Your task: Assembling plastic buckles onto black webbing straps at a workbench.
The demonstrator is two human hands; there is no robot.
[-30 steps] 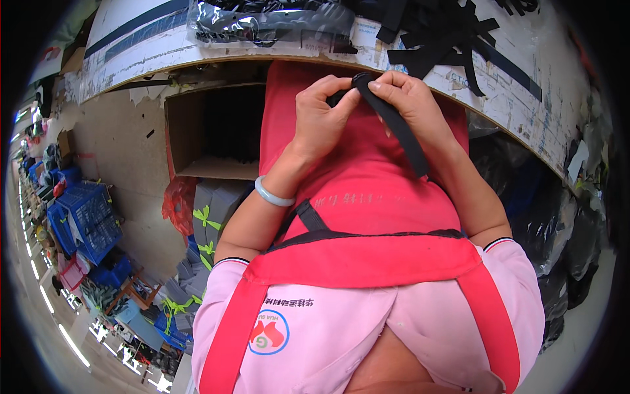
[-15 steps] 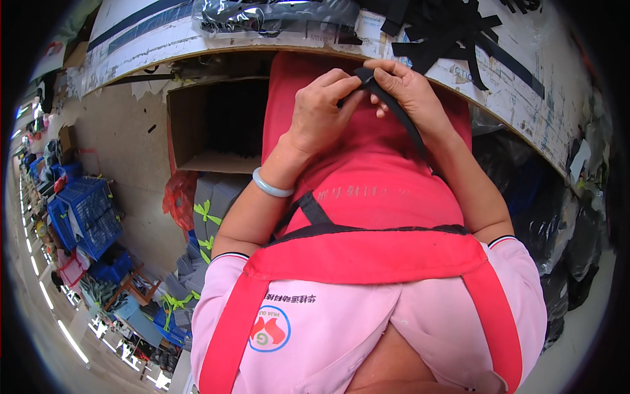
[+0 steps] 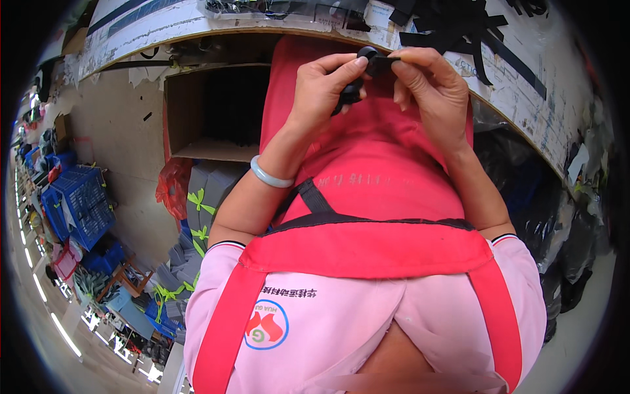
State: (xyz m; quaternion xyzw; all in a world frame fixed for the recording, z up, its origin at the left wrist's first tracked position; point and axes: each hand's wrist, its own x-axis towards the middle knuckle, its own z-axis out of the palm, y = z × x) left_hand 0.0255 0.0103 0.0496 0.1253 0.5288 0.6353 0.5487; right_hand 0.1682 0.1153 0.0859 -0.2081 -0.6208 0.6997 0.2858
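Above my lap, close to the table's edge, both hands work on a black strap [image 3: 382, 64]. My left hand [image 3: 316, 92] is closed around a gathered part of it, with dark loops poking out below the fingers. Thumb and index finger of my right hand [image 3: 434, 88] pinch the strap's thin end. A short stretch spans the gap between the two hands. Whether a buckle or other fitting is on the strap, I cannot make out. A red apron [image 3: 367, 171] covers my lap under the hands.
On the white-topped table [image 3: 518, 111] lie a pile of black straps [image 3: 462, 31] and a plastic-wrapped dark bundle [image 3: 275, 8]. An open cardboard box [image 3: 213, 152] stands beneath, left. Grey bundles [image 3: 211, 184], a red bag [image 3: 174, 187] and blue crates [image 3: 82, 203] stand leftward; black plastic bags [image 3: 554, 217] lie right.
The long strap end that hung by my right forearm is no longer seen there. My right hand has moved right, away from the left, and the strap now looks gathered in my left hand.
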